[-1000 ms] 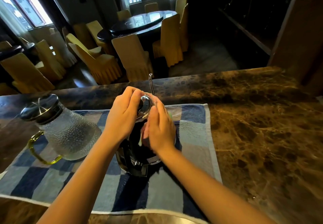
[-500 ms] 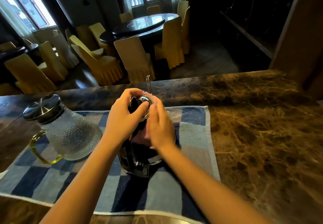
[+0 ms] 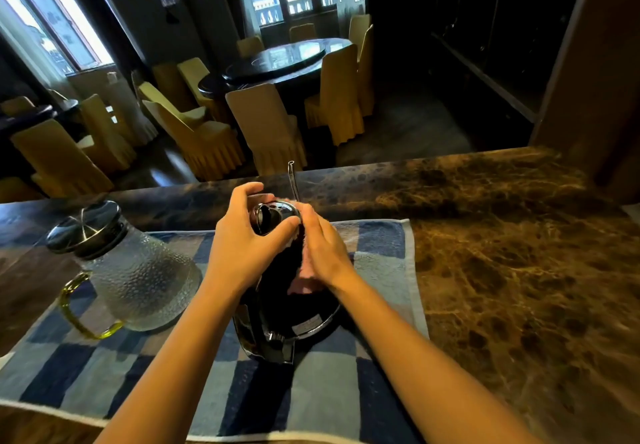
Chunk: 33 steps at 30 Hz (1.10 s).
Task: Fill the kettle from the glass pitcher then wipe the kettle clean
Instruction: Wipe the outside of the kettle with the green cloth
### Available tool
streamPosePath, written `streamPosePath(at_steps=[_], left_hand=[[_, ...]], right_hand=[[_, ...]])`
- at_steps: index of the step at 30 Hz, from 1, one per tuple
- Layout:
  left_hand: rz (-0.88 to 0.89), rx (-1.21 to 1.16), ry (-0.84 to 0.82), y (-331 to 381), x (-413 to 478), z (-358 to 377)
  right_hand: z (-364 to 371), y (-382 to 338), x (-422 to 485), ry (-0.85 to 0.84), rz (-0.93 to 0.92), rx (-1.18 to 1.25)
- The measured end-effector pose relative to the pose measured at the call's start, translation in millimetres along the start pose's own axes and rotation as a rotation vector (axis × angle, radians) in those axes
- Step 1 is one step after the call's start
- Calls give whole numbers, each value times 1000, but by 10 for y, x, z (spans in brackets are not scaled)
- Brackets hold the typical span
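A dark, shiny kettle [image 3: 277,308] stands mid-counter on a blue checked towel [image 3: 377,242], its thin spout [image 3: 292,180] rising on the far side. My left hand [image 3: 242,246] grips the kettle's top around the chrome lid [image 3: 273,216]. My right hand [image 3: 325,249] presses a pinkish cloth [image 3: 304,282] against the kettle's right side. To the left on the same towel sits the textured glass pitcher [image 3: 142,277], upright, with its metal lid [image 3: 83,225] on and a yellow-green handle [image 3: 78,308] facing me.
The brown marble counter [image 3: 502,253] stretches to the right. A dark pillar [image 3: 595,73] rises at the far right edge. Beyond the counter are round tables [image 3: 277,59] and several yellow-covered chairs [image 3: 263,125].
My left hand has slid off the lid's top toward its left side, uncovering the chrome lid. My right hand has shifted slightly with the cloth on the kettle's side. The pitcher has not moved.
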<state>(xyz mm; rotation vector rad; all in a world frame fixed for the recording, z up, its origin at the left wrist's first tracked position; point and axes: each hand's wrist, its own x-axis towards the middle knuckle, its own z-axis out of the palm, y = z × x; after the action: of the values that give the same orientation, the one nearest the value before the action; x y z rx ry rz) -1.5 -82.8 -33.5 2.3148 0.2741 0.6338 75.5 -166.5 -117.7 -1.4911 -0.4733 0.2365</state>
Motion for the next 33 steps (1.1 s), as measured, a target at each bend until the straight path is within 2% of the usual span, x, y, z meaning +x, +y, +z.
streamPosePath(at_steps=[3, 5, 6, 8, 10, 12, 14, 16, 18, 21, 22, 24, 26, 28, 33], left_hand=[[16, 39, -4, 7, 5, 5], [14, 58, -1, -21, 20, 4], [3, 59, 0, -42, 27, 2], [-13, 39, -3, -74, 32, 0], [-22, 26, -6, -78, 37, 4], [-31, 33, -10, -66, 42, 17], [-39, 36, -9, -53, 45, 20], [-43, 31, -9, -56, 48, 19], [-39, 34, -18, -53, 46, 14], [-38, 47, -20, -49, 50, 19], [-40, 51, -18, -50, 53, 20], [-42, 56, -16, -50, 48, 21], [-41, 59, -16, -41, 43, 23], [-50, 59, -10, -28, 37, 23], [-77, 38, -9, -7, 31, 14]], right_hand=[[-117, 156, 80, -13, 207, 28], [-104, 248, -139, 106, 244, -1], [-53, 257, -311, 176, 211, -62], [100, 204, -603, 274, 23, -176], [176, 46, -617, 239, -111, -155], [131, -71, -379, 112, -143, -65], [35, -80, -60, 16, -92, -26], [-46, 66, 155, -3, -2, -77], [-105, 283, 136, 57, 111, -38], [-66, 493, -290, 244, 247, -17], [3, 477, -460, 298, 201, -71], [177, 272, -645, 349, -16, -124], [243, 2, -499, 271, -162, -89], [192, -96, -166, 149, -156, 2], [-89, 258, 338, -65, 221, 33]])
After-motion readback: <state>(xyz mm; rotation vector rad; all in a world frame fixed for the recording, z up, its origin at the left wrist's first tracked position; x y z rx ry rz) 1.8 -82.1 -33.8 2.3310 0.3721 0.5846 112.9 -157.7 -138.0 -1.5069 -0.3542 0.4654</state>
